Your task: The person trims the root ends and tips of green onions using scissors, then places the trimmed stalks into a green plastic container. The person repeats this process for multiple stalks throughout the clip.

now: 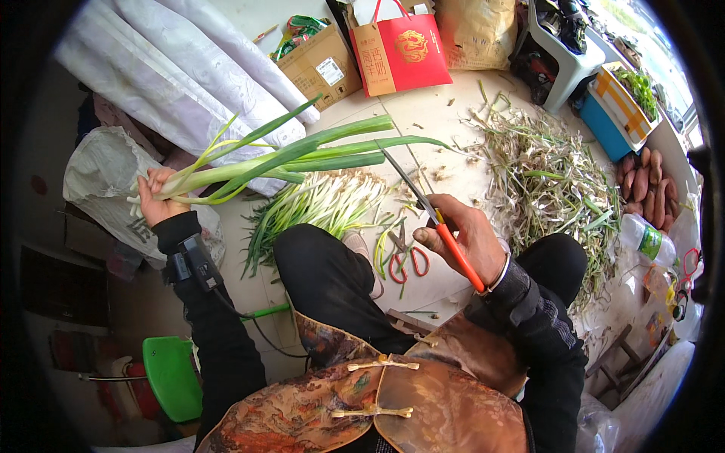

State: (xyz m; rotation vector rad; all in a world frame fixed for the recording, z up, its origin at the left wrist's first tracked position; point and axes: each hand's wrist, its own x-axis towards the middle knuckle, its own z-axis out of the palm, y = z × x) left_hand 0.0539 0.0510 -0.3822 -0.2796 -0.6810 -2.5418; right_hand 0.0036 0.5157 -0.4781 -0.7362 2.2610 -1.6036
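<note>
My left hand (161, 198) is closed round the white root ends of a bunch of scallions (302, 157), whose green leaves stretch to the right. In my right hand (474, 232) is a pair of scissors (459, 257) with orange-red handles. Their long blades point up and left, the tips at the scallion leaves. It is not plain whether the tips touch the leaves. On the floor below the bunch lies a heap of scallions (332, 202). A second pair of scissors (400, 243) with red handles rests on the floor between my legs.
A large pile of dry peelings and leaves (540, 189) spreads at the right. Behind stand a cardboard box (321, 68), a red gift bag (404, 53) and a white stool (570, 68). Sweet potatoes (646, 185) and a plastic bottle (648, 239) lie far right. A white sack (113, 189) sits at left.
</note>
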